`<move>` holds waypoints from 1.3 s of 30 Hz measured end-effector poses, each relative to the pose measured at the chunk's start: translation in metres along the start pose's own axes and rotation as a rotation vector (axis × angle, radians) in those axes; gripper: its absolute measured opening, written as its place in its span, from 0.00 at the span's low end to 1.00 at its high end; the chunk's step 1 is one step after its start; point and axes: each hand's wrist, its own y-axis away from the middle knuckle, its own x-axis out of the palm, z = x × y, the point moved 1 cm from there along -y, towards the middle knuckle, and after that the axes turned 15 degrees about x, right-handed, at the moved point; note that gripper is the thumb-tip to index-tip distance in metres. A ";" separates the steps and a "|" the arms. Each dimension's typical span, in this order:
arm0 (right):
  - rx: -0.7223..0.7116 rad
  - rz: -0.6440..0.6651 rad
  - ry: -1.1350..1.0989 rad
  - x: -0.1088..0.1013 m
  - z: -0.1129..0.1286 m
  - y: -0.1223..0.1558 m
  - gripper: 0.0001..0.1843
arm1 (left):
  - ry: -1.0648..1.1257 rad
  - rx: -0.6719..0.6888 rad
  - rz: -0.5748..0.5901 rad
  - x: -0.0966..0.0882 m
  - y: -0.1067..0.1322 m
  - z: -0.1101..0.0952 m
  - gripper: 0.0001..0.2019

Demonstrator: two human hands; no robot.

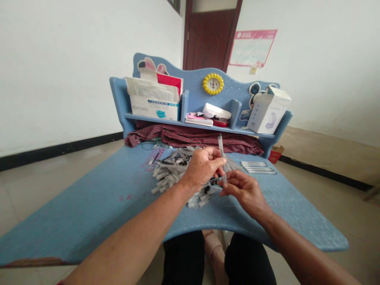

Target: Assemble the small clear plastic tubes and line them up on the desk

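Observation:
Between my two hands stands a clear pen barrel (221,147), nearly upright over the desk. My left hand (205,165) pinches it around the middle with thumb and fingers. Lower down, my right hand (242,188) grips its bottom end between thumb and fingertips. Under and behind my hands spreads a heap of loose pen parts (170,172), mostly clear caps with dark pieces among them. Clear thin tubes (233,164) lie just behind my right hand, partly hidden. To the right, several pens (258,168) rest side by side in a row.
The blue desk (89,198) has a raised shelf at its back. On that shelf are a mask box (154,105), some papers (198,120), a white box (269,111) and a yellow clock (213,84). A checked cloth (190,136) lies bunched below it.

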 end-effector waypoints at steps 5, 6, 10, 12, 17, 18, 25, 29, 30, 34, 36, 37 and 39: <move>-0.062 -0.134 0.383 -0.007 -0.014 -0.007 0.04 | -0.277 0.063 0.247 0.007 0.007 0.014 0.02; -0.058 -0.151 0.438 -0.009 -0.017 -0.008 0.04 | -0.327 0.076 0.303 0.008 0.009 0.017 0.02; -0.009 -0.103 0.540 -0.017 -0.017 -0.006 0.05 | -0.475 0.117 0.436 0.011 0.013 0.021 0.01; 0.028 -0.024 0.525 -0.022 -0.010 -0.004 0.04 | -0.510 0.136 0.461 0.012 0.013 0.020 0.02; 0.027 -0.029 0.343 -0.031 0.028 0.002 0.07 | -0.508 0.194 0.491 0.013 0.012 0.016 0.03; -0.002 -0.055 0.308 -0.031 0.036 0.004 0.09 | -0.485 0.204 0.495 0.013 0.012 0.016 0.04; -0.223 -0.214 0.557 -0.016 0.054 0.001 0.10 | -0.392 0.216 0.496 0.011 0.013 0.018 0.06; -0.291 -0.255 0.668 -0.014 0.047 -0.003 0.09 | -0.409 0.224 0.522 0.008 0.011 0.018 0.07; -0.306 -0.257 0.679 -0.014 0.046 -0.004 0.09 | -0.411 0.225 0.525 0.008 0.011 0.018 0.07; -0.340 -0.256 0.679 -0.014 0.043 -0.003 0.08 | -0.441 0.240 0.528 0.007 0.011 0.015 0.07; -0.340 -0.255 0.681 -0.014 0.043 -0.001 0.08 | -0.455 0.249 0.539 0.007 0.011 0.015 0.08; -0.337 -0.255 0.681 -0.014 0.044 -0.001 0.08 | -0.455 0.250 0.548 0.007 0.011 0.015 0.08; -0.326 -0.249 0.669 -0.014 0.044 0.000 0.08 | -0.443 0.238 0.554 0.008 0.012 0.016 0.07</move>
